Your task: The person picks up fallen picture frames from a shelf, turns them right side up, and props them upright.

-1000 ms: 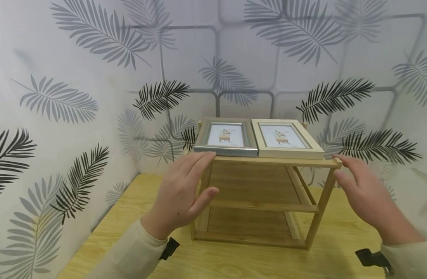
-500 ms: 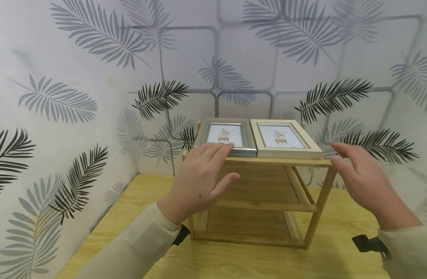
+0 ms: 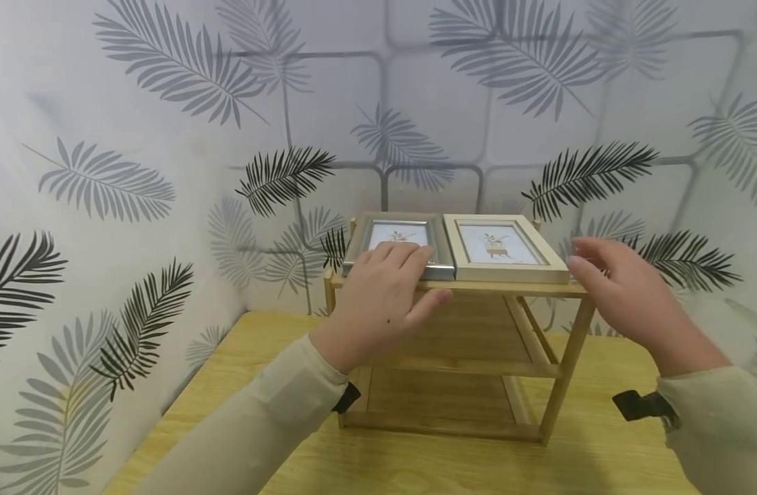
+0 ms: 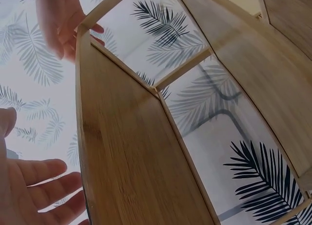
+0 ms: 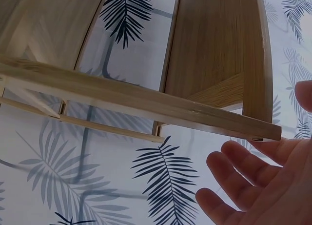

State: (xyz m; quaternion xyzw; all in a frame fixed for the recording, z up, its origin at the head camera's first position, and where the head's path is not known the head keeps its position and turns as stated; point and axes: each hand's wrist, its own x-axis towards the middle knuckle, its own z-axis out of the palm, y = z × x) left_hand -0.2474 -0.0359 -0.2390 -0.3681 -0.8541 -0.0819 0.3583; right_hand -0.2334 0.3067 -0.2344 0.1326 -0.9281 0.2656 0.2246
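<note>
Two picture frames lie side by side, face up, on the top of a wooden rack (image 3: 471, 366). On the left is a silver-grey picture frame (image 3: 441, 244), its front left part covered by my left hand (image 3: 381, 299). That hand's fingers are extended; whether they touch the frame is hard to tell. The cream picture frame (image 3: 497, 245) is on the right. My right hand (image 3: 628, 292) is beside its front right corner, fingers loosely bent and holding nothing. From below, the left wrist view shows the left hand (image 4: 41, 186) with fingers spread beside the rack's underside.
The rack has two lower wooden shelves and stands on a yellow wood-grain table (image 3: 452, 467). Close behind and to the left are walls (image 3: 186, 172) with a leaf pattern. In the right wrist view, a rack leg (image 5: 146, 100) runs beside the right hand.
My left hand has moved right and up, from the rack's left front onto the silver-grey frame. My right hand has moved left, closer to the cream frame's corner. Both frames look still.
</note>
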